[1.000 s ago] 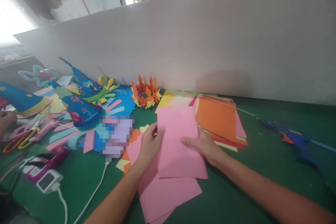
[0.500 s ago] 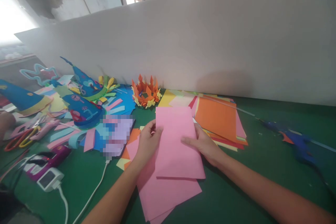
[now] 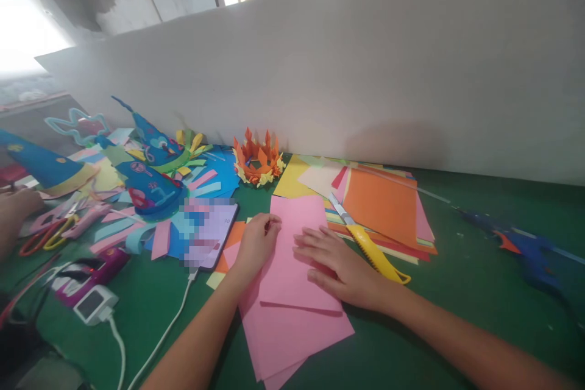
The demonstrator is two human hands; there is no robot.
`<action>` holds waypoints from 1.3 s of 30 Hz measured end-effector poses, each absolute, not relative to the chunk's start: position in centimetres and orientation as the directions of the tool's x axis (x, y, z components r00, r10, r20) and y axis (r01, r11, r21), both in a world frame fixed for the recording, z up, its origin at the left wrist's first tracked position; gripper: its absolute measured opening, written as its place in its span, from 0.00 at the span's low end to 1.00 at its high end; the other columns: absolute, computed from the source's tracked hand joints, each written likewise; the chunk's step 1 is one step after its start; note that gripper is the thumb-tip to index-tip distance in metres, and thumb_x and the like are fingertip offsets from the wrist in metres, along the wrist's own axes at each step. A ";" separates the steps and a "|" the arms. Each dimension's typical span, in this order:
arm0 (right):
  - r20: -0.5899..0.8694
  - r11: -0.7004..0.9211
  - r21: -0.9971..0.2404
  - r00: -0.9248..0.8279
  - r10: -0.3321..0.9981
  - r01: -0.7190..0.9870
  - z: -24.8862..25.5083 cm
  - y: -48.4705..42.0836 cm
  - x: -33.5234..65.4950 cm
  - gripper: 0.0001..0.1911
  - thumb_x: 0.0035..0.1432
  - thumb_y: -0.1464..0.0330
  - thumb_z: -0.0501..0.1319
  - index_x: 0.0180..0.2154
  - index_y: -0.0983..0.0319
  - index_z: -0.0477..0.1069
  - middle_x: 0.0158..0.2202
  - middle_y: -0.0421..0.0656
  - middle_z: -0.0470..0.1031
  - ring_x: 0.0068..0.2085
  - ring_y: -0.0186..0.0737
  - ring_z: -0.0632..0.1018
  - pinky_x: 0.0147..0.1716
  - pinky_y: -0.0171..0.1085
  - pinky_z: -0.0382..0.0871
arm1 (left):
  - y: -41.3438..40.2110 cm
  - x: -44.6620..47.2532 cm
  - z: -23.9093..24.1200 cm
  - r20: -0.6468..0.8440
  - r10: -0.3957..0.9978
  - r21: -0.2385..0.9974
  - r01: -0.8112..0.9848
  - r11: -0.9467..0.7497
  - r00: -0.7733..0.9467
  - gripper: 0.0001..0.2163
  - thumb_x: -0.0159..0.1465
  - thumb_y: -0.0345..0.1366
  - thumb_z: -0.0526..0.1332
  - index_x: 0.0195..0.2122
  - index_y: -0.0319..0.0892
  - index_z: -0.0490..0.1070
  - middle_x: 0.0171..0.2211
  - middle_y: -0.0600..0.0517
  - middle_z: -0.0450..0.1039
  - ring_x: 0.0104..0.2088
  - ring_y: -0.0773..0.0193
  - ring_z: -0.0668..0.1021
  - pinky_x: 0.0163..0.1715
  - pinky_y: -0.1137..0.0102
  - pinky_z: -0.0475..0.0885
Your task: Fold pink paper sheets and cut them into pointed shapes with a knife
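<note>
A folded sheet of pink paper (image 3: 297,283) lies on more pink sheets (image 3: 292,341) in front of me. At its left edge my left hand (image 3: 258,241) is closed, thumb and forefinger pinching the paper's side. My right hand (image 3: 340,265) rests flat on the sheet's right half, fingers spread and nothing gripped. Just beyond that hand lies a yellow utility knife (image 3: 372,251), its blade out and pointing to the upper left.
Coloured paper sheets (image 3: 381,207) and an orange paper crown (image 3: 259,161) stand toward the white board (image 3: 320,85). On the left are blue cone hats (image 3: 150,186), a phone (image 3: 217,234), scissors (image 3: 55,237), a power strip (image 3: 91,274) and another person's hand (image 3: 21,210). A blue glue gun (image 3: 525,250) lies right.
The pink paper has come down onto the sheets below. My right hand has moved from holding its right edge to lying flat on top, and the utility knife is uncovered.
</note>
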State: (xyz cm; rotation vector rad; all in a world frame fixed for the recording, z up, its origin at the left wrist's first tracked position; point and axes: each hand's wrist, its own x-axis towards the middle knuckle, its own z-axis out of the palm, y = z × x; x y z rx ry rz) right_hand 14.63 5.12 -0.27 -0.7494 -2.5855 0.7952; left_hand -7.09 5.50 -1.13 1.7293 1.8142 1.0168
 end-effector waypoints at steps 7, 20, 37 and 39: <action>0.101 0.726 -0.567 -0.842 0.530 0.389 -0.4 5.2 14.5 0.21 0.66 0.60 0.49 0.58 0.54 0.64 0.62 0.44 0.63 0.65 0.49 0.56 0.63 0.57 0.42 | 5.3 -7.3 -0.8 0.157 0.984 0.721 0.690 -0.054 -0.087 0.08 0.60 0.30 0.56 0.32 0.41 0.75 0.33 0.48 0.76 0.36 0.58 0.76 0.39 0.65 0.68; 0.093 0.752 -0.534 -0.857 0.506 0.386 -0.9 5.5 14.5 0.22 0.63 0.62 0.53 0.58 0.54 0.64 0.61 0.44 0.63 0.64 0.49 0.58 0.62 0.55 0.46 | 5.4 -8.5 -0.9 0.141 0.990 0.674 0.731 -0.106 0.013 0.11 0.61 0.30 0.55 0.33 0.43 0.79 0.36 0.47 0.77 0.39 0.57 0.76 0.42 0.64 0.69; 0.114 0.774 -0.517 -0.867 0.486 0.366 -1.1 5.6 14.5 0.21 0.64 0.63 0.52 0.58 0.54 0.64 0.61 0.44 0.64 0.63 0.49 0.60 0.61 0.55 0.47 | 5.1 -10.2 0.3 -0.101 0.994 0.787 0.614 0.053 0.043 0.05 0.52 0.36 0.64 0.29 0.46 0.79 0.25 0.52 0.77 0.25 0.61 0.76 0.26 0.71 0.66; 0.106 0.780 -0.503 -0.869 0.484 0.373 -1.1 5.5 14.5 0.21 0.64 0.64 0.52 0.58 0.54 0.64 0.61 0.44 0.64 0.63 0.48 0.60 0.61 0.55 0.47 | 5.2 -10.6 0.5 -0.185 0.979 0.791 0.604 0.099 0.081 0.04 0.51 0.37 0.65 0.28 0.45 0.78 0.23 0.53 0.76 0.23 0.63 0.75 0.24 0.72 0.64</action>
